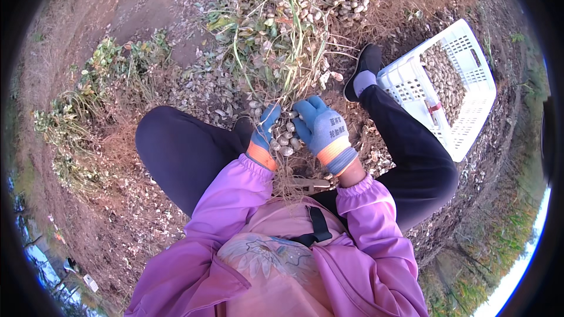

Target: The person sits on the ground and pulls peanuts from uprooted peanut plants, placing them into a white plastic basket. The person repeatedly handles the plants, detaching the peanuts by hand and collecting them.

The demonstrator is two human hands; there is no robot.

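Between my knees, a bunch of peanut plants is held low, with stems and leaves pointing away from me and thin roots hanging towards my lap. My left hand, in a blue rubber-coated work glove with an orange cuff, grips the bunch from its left side. Opposite it, my right hand wears a matching glove that bears writing. Its fingers are curled onto pods at the bunch's right side; the fingertips are partly hidden. Pale peanut pods cluster between the two hands.
At right, a white plastic crate holds many picked peanuts, beside my dark shoe. More pulled plants with pods are heaped ahead. Another row of plants lies left. Dry leaves litter the soil. Part of a low seat shows beneath me.
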